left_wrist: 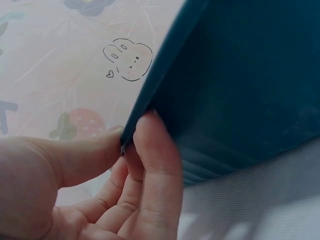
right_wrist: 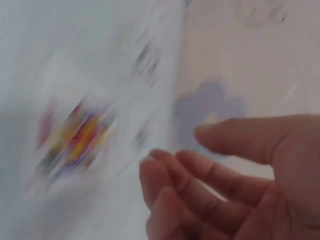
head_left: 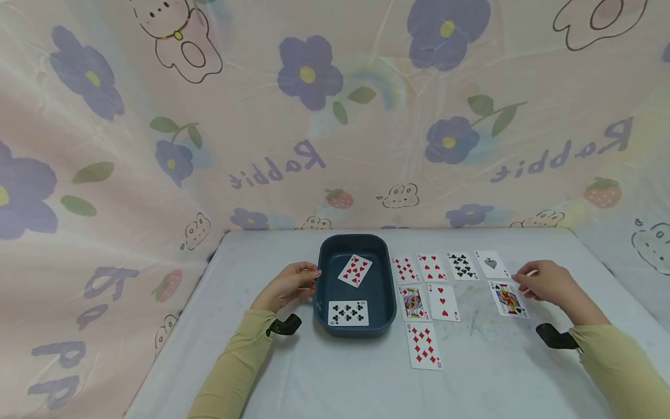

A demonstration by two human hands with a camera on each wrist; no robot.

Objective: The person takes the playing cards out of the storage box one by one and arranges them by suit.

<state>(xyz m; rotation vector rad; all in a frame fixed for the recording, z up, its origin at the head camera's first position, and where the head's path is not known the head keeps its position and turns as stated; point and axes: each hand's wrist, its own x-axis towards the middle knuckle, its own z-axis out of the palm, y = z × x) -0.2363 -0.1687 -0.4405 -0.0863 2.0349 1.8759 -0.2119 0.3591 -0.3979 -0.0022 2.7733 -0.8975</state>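
My left hand [head_left: 287, 285] pinches the left rim of a dark blue tray [head_left: 355, 333] between thumb and fingers. The left wrist view shows the thumb [left_wrist: 92, 155] outside the tray wall [left_wrist: 240, 90] and the fingertips against its underside. Two playing cards lie face up in the tray: a hearts card [head_left: 355, 270] set at a slant and a clubs card [head_left: 348, 313] near the front. Over on the right, my right hand [head_left: 544, 285] hovers beside a face card [head_left: 508, 299] and the ace of spades [head_left: 491, 264]. Its thumb and fingers are apart, with nothing between them.
Right of the tray, more face-up cards lie in rows on the white cloth: a diamonds card [head_left: 405, 270], a hearts card [head_left: 432, 268], a clubs card [head_left: 462, 266], a king [head_left: 415, 303], a three of hearts [head_left: 443, 302] and a ten of diamonds [head_left: 424, 345]. Patterned curtains [head_left: 366, 145] enclose the table.
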